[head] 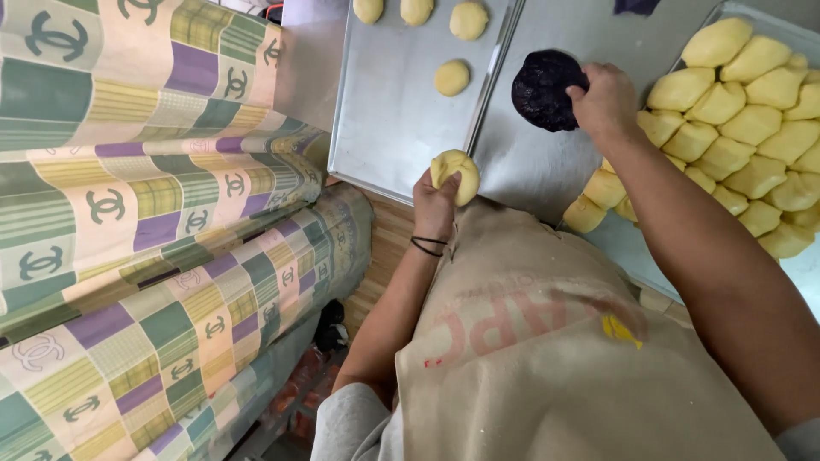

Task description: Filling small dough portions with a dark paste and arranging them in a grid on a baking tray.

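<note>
Four shaped yellow dough rounds point(451, 78) lie on a metal baking tray point(384, 128), three in a row along its far edge and one alone nearer the middle, close to the right rim. On the right side, a heap of yellow dough pieces point(743, 102) covers a second tray point(628, 248); some touch each other. At the left stands a bulky stack wrapped in checkered cloth point(145, 222), green, purple and cream. A beige apron point(547, 358) fills the lower middle, with perhaps a yellow smear on it.
</note>
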